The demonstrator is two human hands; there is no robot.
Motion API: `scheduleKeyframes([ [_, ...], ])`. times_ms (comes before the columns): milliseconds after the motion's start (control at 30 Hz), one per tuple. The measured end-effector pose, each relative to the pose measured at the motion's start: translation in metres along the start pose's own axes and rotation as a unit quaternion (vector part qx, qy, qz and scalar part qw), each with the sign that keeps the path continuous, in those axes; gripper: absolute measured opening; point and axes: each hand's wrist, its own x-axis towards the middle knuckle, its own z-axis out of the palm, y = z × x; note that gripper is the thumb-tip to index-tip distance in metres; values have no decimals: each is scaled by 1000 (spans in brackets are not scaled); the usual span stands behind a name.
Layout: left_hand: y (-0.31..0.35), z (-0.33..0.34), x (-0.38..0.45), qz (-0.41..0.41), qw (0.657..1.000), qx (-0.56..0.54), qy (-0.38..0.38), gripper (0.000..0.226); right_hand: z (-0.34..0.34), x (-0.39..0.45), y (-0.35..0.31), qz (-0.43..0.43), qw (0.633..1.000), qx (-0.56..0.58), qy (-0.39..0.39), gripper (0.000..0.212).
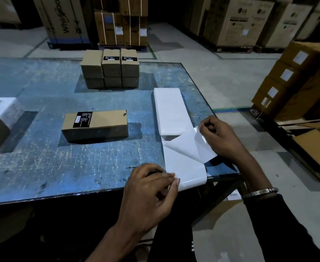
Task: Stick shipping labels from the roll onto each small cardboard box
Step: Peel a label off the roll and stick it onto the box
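The label strip (171,112) lies on the right of the scratched blue table (42,157), its long axis running away from the person, its near end hanging over the table edge. The right hand (221,137) pinches a peeled label (191,146); the left hand (151,191) pinches the backing. A small cardboard box (96,125) lies crosswise, left of the strip. Large cartons (249,21) stand on the concrete floor beyond.

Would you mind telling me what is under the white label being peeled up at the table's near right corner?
Under the lifted label, pinched by the right hand, lies the glossy backing strip, which the left hand pins to the blue table. The table beneath the strip is covered.
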Motion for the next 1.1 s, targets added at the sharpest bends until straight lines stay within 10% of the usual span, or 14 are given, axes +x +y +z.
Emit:
scheduleKeyframes([
  [167,-20,-26,49,-79,996,-27,-30,27,-6,-1,1,-22,997,-28,-64,12],
  [367,-47,-21,112,-39,941,52,-331,129,-9,-2,2,-50,995,-17,-86,10],
  [1100,-64,3,112,-47,905,85,-414,142,-50,-5,-2,14,951,182,249,17],
])
